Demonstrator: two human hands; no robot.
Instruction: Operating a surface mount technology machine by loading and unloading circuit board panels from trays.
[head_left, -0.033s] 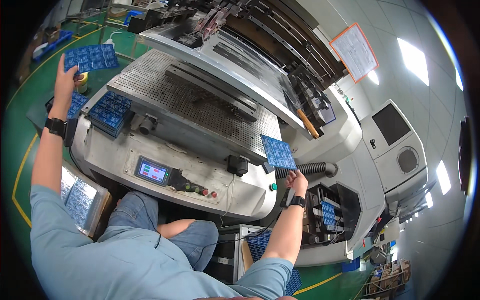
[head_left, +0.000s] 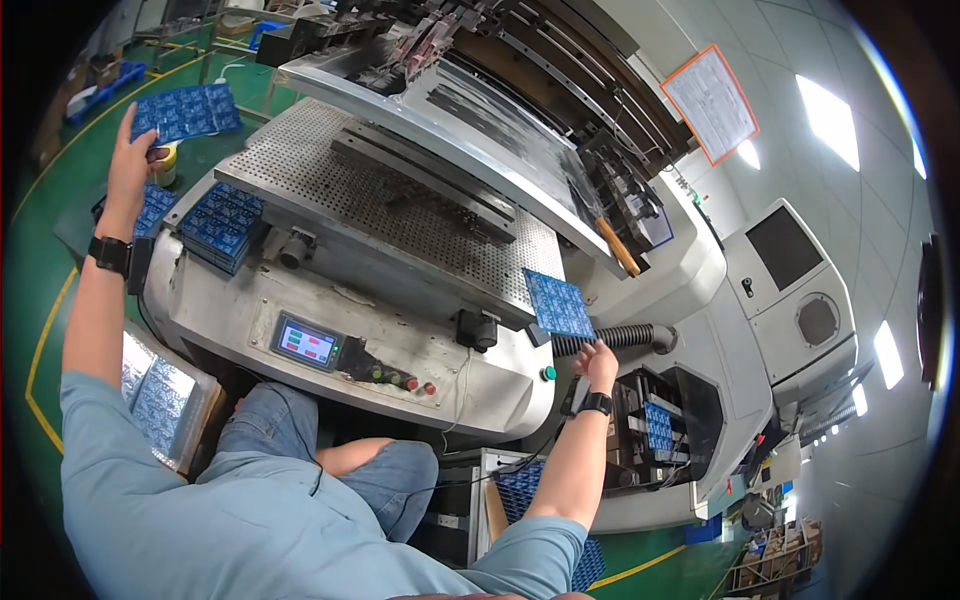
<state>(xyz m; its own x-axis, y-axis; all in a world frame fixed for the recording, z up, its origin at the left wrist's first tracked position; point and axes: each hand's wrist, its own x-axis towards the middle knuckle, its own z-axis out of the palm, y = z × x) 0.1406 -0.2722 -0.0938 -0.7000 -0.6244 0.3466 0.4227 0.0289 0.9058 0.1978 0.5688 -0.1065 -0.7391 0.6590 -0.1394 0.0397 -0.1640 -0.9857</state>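
Note:
At the upper left, my left hand (head_left: 132,165) grips a blue circuit board panel (head_left: 190,111) by its near left edge, thumb on top. My right hand (head_left: 597,366), fingers closed, pinches the lower corner of a second blue circuit board panel (head_left: 560,305) beside the right end of the perforated metal table (head_left: 300,150). Below the left panel lies a stack of blue panels (head_left: 220,225) at the table's left end. A framed screen (head_left: 510,125) is raised at a tilt above the table.
A small touch display (head_left: 305,341) and several buttons (head_left: 405,380) are on the machine's front. A wood-handled spatula (head_left: 617,247) rests at the frame's right end. Another blue panel (head_left: 658,427) sits in the machine at right, near a ribbed black hose (head_left: 625,338). Foil-like packaging with panels (head_left: 160,400) lies at left.

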